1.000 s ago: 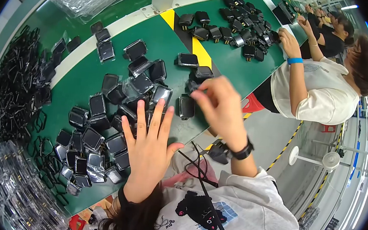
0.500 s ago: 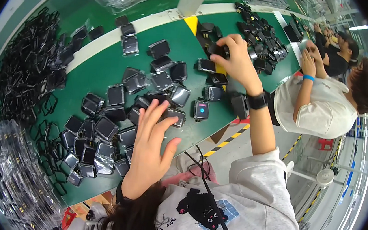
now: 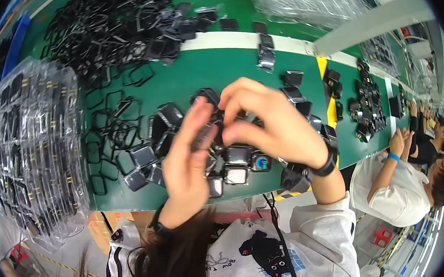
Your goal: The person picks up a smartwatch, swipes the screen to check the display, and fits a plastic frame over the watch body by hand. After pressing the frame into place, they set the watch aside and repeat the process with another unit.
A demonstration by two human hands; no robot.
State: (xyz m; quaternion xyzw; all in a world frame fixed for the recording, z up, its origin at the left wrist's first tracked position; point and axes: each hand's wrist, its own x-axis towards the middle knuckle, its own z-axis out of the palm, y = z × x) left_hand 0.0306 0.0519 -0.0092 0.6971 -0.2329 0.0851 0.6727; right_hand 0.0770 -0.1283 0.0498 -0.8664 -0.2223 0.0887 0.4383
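Over the middle of the green bench, my left hand [image 3: 187, 162] points upward with its fingers smeared by motion; whether it grips anything is unclear. Close by on its right, my right hand [image 3: 277, 122] curls its thumb and fingers around something dark that I cannot make out. Beneath and around both hands lie black square smartwatch pieces, partly hidden, some in clear film. A watch with a lit, colourful screen [image 3: 261, 163] sits just below my right hand. Left of my left hand are more dark square watch pieces [image 3: 143, 156].
Thin black square frames [image 3: 120, 27] form a large heap at the far left. A plastic-wrapped stack of trays [image 3: 34, 147] stands at the near left. More black pieces [image 3: 367, 104] lie beyond a yellow stripe [image 3: 332, 110]. A white post [image 3: 371, 32] rises behind; a co-worker [image 3: 394, 182] is at the right.
The view has swung left. My right hand has left the pieces by the yellow stripe and come close to my left hand. The left hand's spread fingers are now drawn closer and blurred.
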